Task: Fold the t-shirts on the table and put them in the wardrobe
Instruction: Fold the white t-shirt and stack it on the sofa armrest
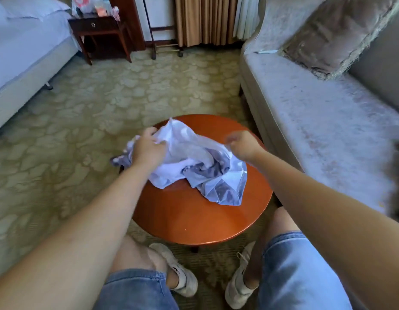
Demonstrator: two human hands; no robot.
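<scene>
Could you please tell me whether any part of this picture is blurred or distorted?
Head view: the right hand is motion-blurred where it pinches the t-shirt; the left hand is sharper; wide-angle distortion bows the sofa edge; the table shows soft sheen.

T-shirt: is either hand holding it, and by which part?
Yes, both. The left hand grips the t-shirt at its left side; the right hand pinches its far right edge.
</scene>
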